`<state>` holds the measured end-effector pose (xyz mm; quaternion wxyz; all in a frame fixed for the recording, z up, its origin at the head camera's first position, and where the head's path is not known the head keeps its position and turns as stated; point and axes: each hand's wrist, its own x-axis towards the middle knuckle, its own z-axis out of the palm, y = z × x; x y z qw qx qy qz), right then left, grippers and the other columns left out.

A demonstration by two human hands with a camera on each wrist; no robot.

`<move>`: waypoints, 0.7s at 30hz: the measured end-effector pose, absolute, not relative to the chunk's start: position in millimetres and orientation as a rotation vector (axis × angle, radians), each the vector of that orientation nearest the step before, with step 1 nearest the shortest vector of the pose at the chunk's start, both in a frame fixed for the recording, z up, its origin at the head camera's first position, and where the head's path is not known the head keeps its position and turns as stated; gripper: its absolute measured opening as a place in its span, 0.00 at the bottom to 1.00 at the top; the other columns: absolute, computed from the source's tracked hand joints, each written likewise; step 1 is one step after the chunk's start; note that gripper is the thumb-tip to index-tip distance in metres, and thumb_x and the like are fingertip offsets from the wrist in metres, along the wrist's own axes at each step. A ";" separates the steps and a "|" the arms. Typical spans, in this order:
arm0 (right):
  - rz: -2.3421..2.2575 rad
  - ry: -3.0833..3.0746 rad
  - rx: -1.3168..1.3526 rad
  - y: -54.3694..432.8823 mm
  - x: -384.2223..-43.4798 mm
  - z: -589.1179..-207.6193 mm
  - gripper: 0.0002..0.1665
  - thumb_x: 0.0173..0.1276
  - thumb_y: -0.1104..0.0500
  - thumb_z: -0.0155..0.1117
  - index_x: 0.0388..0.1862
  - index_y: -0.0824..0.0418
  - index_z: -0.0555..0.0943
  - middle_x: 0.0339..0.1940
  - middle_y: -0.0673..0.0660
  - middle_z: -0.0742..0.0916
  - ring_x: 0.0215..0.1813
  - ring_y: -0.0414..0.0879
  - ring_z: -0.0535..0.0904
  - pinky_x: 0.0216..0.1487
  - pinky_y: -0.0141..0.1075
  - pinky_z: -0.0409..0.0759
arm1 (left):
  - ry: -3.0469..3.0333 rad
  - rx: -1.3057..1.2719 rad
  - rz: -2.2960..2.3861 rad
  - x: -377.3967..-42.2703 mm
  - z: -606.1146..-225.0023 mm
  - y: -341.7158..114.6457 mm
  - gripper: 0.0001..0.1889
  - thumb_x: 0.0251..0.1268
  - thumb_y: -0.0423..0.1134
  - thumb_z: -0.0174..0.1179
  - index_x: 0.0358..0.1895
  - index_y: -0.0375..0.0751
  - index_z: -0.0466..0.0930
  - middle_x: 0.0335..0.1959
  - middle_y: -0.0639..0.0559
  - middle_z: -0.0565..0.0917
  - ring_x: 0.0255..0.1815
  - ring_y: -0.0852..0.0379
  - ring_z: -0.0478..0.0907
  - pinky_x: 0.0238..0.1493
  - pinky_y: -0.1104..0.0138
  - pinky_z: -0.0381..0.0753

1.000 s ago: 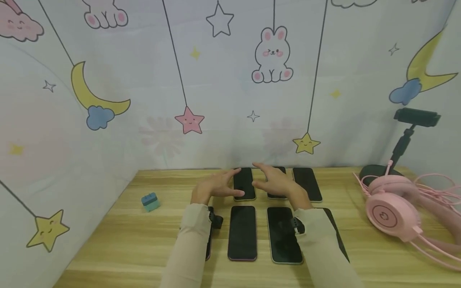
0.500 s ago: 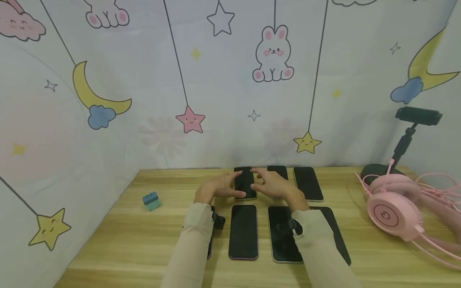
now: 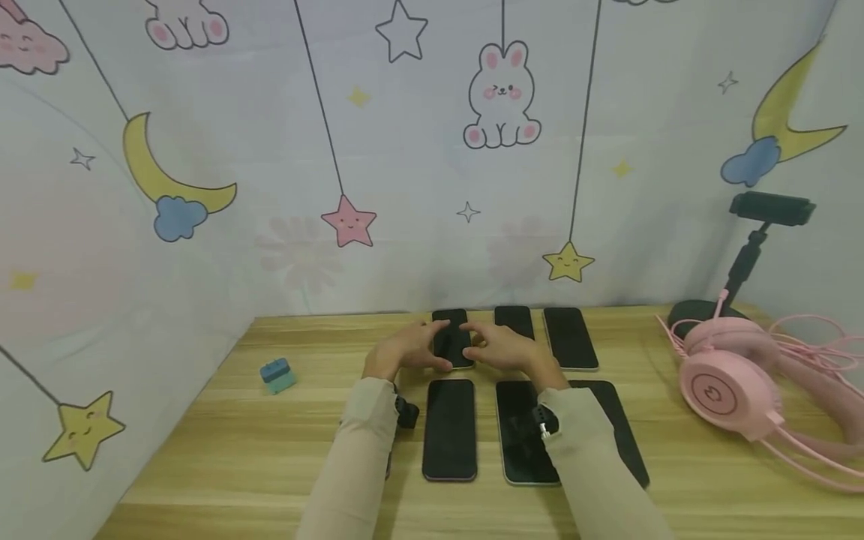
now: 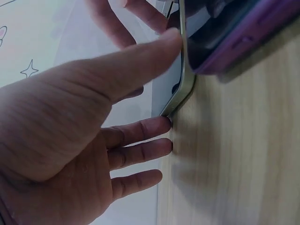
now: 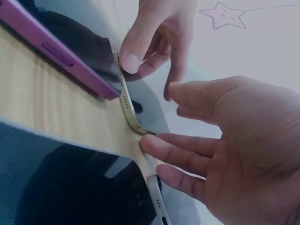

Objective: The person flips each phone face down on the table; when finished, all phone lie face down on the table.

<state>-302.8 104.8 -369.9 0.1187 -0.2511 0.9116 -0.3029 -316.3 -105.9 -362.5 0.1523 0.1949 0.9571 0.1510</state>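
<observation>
A black-screened phone (image 3: 454, 341) with a gold edge lies flat at the back of the table, leftmost in its row. My left hand (image 3: 405, 350) is at its left side, thumb by the near corner and straight fingers along the side edge in the left wrist view. Opposite it, my right hand (image 3: 502, 349) has loosely bent fingers at the phone's right side. In the right wrist view, both hands frame the gold-edged phone (image 5: 126, 105). A purple-edged phone (image 3: 450, 431) lies just in front.
Two more phones, one in the middle (image 3: 514, 319) and one on the right (image 3: 571, 337), complete the back row. Phones (image 3: 523, 450) also lie under my forearms. Pink headphones (image 3: 722, 382) and a black stand (image 3: 745, 259) are right; a small blue block (image 3: 277, 375) is left.
My right hand has moved left and closer to my left hand, from over the middle back phone to the right side of the gold-edged one. The left hand has barely moved.
</observation>
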 end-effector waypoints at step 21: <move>-1.144 2.476 -0.610 112.4 -306.8 -374.1 0.33 0.74 0.65 0.58 0.77 0.62 0.63 0.69 0.68 0.75 0.68 0.61 0.72 0.66 0.57 0.69 | 2.760 0.545 0.396 -319.8 -364.9 -101.8 0.47 0.63 0.53 0.69 0.80 0.53 0.53 0.77 0.34 0.56 0.76 0.38 0.56 0.68 0.42 0.63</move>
